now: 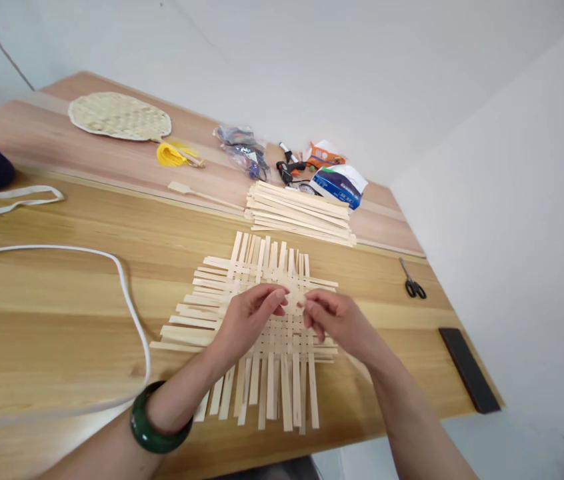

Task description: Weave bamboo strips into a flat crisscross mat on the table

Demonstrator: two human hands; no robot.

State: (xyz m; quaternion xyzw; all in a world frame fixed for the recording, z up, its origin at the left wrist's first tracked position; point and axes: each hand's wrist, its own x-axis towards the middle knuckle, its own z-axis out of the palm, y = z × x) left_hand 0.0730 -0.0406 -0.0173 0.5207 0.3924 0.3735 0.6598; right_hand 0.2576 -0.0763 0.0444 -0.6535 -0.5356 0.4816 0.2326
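A half-loose mat of pale woven wooden strips (pixel 277 337) lies on the table in front of me, its strip ends sticking out on every side. My left hand (pixel 257 310) is over the middle of the weave, thumb and fingers drawn together. Just to the right, my right hand (pixel 329 313) is closed in a pinch, its fingertips facing those of the left. Whatever is between the fingers of either hand is too small or hidden to tell. A green bangle (pixel 149 427) circles my left wrist.
Behind the mat lies a stack of loose strips (pixel 302 213). Farther back are a woven fan (pixel 119 115), yellow cord (pixel 172 155), a glue gun (pixel 289 170) and a blue tissue pack (pixel 339 187). Scissors (pixel 415 287) and a black block (pixel 468 370) lie right; a white cable (pixel 127 283) curves left.
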